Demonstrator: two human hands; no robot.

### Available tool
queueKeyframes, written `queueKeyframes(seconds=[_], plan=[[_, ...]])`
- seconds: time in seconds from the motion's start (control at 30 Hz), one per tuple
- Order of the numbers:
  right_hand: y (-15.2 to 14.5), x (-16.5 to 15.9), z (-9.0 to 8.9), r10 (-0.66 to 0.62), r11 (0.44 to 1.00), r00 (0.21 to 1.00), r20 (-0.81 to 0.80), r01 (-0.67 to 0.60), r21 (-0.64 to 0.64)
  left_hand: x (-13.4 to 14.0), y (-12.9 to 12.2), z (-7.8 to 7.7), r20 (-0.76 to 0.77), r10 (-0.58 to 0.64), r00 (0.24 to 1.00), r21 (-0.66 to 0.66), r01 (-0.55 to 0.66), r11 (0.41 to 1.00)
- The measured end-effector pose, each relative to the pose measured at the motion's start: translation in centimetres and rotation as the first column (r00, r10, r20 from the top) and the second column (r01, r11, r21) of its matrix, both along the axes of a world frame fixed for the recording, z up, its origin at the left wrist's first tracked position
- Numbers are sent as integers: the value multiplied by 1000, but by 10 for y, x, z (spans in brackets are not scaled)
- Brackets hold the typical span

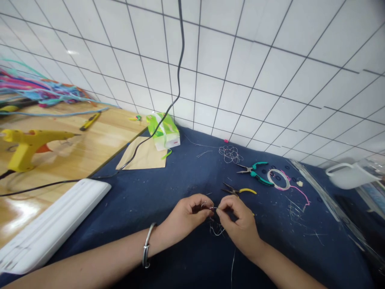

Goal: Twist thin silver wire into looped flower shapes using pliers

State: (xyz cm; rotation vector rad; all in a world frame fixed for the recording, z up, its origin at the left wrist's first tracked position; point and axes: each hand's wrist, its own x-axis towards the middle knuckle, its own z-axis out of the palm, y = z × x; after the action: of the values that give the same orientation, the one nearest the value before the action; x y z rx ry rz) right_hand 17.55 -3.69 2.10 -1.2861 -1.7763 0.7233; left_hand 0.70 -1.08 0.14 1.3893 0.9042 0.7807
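Note:
Both hands meet near the middle of the dark blue cloth, pinching thin silvery wire (pixel 217 229) that is bent into loops. My left hand (pixel 191 213), with a metal bangle on its wrist, has thumb and forefinger closed on the wire from the left. From the right, my right hand (pixel 239 220) grips the same wire in a pinch, close to the left fingertips. Loops of it hang below the hands. Just beyond the fingers lie yellow-handled pliers (pixel 247 191), partly covered by the right hand. Farther off are teal-handled long-nose pliers (pixel 259 179) with their handles spread.
A looped wire shape (pixel 230 154), a ring-shaped coil (pixel 268 179) and wire scraps lie on the cloth. Left are a yellow glue gun (pixel 25 146), a white power strip (pixel 57 224) and a tissue pack (pixel 168 134). A black cable (pixel 179 60) hangs across the view.

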Motion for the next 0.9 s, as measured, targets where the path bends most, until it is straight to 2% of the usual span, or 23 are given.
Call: queueKeyframes(seconds=[0.2, 0.37, 0.53, 0.73, 0.9], plan=[[2, 5, -5, 62, 995, 998, -22, -64, -74, -2, 2, 0, -46, 74, 996, 28, -72, 997], [3, 15, -3, 141, 975, 978, -157, -165, -152, -5, 2, -4, -73, 104, 992, 60, -100, 993], [9, 22, -8, -7, 953, 969, -245, -68, -295, -5, 2, -4, -77, 106, 991, 72, -100, 992], [16, 26, -20, 8, 829, 951, -309, -179, -530, -6, 2, -4, -97, 108, 989, 96, -98, 991], [17, 26, -15, 61, 714, 896, -439, -347, -609, -6, 2, -5, -95, 112, 989, 102, -102, 990]])
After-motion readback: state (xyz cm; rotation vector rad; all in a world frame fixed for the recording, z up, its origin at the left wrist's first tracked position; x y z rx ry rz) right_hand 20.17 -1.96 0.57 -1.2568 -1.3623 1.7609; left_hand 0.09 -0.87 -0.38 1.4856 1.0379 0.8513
